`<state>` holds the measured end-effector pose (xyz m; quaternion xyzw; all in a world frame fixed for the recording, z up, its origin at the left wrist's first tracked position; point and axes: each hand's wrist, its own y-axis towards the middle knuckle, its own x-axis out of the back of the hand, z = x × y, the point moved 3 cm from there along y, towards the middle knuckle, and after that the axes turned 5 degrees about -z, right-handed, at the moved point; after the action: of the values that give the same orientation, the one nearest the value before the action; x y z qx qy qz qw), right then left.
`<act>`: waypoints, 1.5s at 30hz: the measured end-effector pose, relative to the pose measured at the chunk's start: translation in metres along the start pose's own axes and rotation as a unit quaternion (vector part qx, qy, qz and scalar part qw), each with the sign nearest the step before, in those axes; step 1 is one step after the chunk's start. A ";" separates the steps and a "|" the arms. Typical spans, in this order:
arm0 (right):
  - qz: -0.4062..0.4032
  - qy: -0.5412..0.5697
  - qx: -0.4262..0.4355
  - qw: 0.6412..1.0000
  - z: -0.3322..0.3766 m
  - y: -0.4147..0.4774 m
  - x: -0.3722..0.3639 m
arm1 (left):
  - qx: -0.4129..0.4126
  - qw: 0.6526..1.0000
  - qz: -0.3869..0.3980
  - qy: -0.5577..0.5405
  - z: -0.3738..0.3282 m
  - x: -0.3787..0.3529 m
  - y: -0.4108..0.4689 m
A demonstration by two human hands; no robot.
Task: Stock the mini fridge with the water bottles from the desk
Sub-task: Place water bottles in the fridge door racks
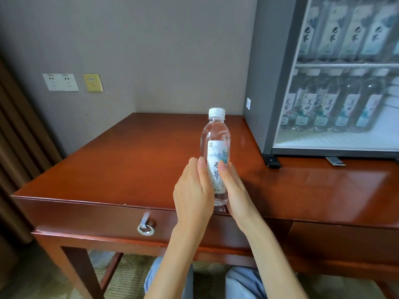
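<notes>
A clear water bottle (216, 139) with a white cap and a pale printed label stands upright at the front of the red-brown desk (133, 160). My left hand (193, 190) grips its left side and my right hand (234, 188) grips its right side, thumbs on the label. The bottle's lower part is partly hidden by my fingers. The mini fridge (265, 83) stands on the desk at the right, its interior showing two shelves lined with several similar bottles (328, 104).
A drawer with a metal ring pull (146, 228) sits below the desk front. Wall sockets (60, 82) and a yellow switch plate (93, 82) are on the left wall. A brown curtain (15, 158) hangs at far left. My knees show under the desk.
</notes>
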<state>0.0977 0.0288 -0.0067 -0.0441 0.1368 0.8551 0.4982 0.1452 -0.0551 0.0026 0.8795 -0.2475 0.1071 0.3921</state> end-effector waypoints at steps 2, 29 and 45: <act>-0.008 0.006 0.002 1.000 0.002 -0.002 0.009 | 0.003 1.000 0.005 -0.013 -0.006 -0.006 -0.003; -0.230 -0.100 0.074 0.965 0.065 -0.072 0.219 | -0.060 0.971 0.158 -0.166 -0.166 -0.153 -0.082; -0.332 -0.145 0.056 0.931 0.096 -0.116 0.328 | -0.104 0.936 0.259 -0.213 -0.258 -0.222 -0.129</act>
<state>0.0398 0.3853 -0.0061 0.0651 0.0880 0.6294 0.7694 0.0234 0.2880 0.0085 0.7416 -0.5541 -0.0111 0.3779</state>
